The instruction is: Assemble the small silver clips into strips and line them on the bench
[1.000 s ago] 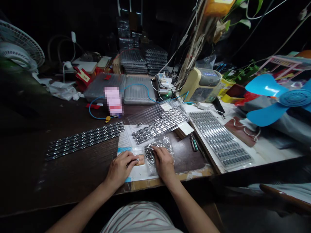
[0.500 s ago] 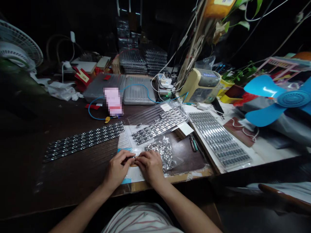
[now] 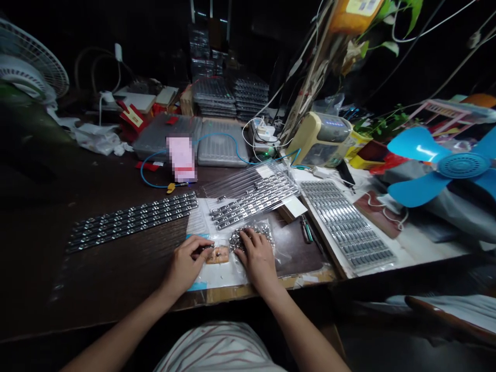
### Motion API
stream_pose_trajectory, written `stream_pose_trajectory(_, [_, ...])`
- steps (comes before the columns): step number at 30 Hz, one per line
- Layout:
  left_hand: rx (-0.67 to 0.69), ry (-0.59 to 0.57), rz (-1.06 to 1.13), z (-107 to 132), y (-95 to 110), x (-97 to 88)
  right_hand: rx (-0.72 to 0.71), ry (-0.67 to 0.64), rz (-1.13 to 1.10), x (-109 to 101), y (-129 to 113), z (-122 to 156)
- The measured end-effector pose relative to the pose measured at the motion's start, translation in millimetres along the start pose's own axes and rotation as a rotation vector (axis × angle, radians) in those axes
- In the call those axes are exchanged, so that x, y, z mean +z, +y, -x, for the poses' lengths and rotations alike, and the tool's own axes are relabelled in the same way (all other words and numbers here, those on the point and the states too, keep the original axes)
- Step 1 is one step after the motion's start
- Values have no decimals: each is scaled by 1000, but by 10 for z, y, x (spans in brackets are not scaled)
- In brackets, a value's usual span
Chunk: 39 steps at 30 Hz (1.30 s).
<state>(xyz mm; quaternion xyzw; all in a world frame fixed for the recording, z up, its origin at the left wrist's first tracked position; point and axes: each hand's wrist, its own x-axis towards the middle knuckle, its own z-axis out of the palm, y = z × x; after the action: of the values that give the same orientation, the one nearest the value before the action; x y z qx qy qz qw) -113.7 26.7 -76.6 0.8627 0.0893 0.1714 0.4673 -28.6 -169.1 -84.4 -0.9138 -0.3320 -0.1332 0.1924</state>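
My left hand is closed, thumb and fingers pinched at the left end of a small orange-brown block. Between its fingertips shows a small dark, shiny metal part, mostly hidden. My right hand lies over a pile of small shiny metal pieces on clear plastic, thumb and fingers apart and fingertips at the pile's left side. Under the block is a white sheet with blue edges. Just beyond my hands, a clear ribbed tray holds rows of metal-and-black parts.
More rows of dark parts lie at left. A filled clear tray rests on the right-hand surface, past green-handled tools. A blue-bladed fan stands far right. A blue cable crosses the back near stacked trays.
My right hand has left the block and moved right onto the pile of metal pieces, uncovering the block. My left hand stays at the block's left end.
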Motion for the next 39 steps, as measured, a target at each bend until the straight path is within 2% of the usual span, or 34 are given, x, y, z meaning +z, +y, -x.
stream_pose_trajectory(3, [-19, 7, 7, -75, 50, -32, 32, 33, -71, 37, -44, -13])
stream_pose_trajectory(7, [45, -30, -38, -145, 136, -1, 48, 73, -132, 47, -61, -37])
stream_pose_trajectory(12, [176, -121, -126, -84, 186, 129, 43, 133, -219, 27, -46, -32])
stream_pose_trajectory(16, [234, -140, -189, -22, 185, 175, 59, 133, -234, -1, -51, -29])
stream_pose_trajectory(23, [249, -158, -213, -15, 131, 196, 75, 112, -245, -9, -52, -27])
stream_pose_trajectory(30, [241, -183, -147, -7, 106, 233, 59, 123, -302, 8, -42, -12])
stream_pose_trajectory(34, [226, -127, -90, -77, 136, 159, 21, 151, -337, -27, -42, -10])
stream_pose_trajectory(39, [164, 85, -220, -565, 3, -175, -22, 105, -349, -65, -141, -18])
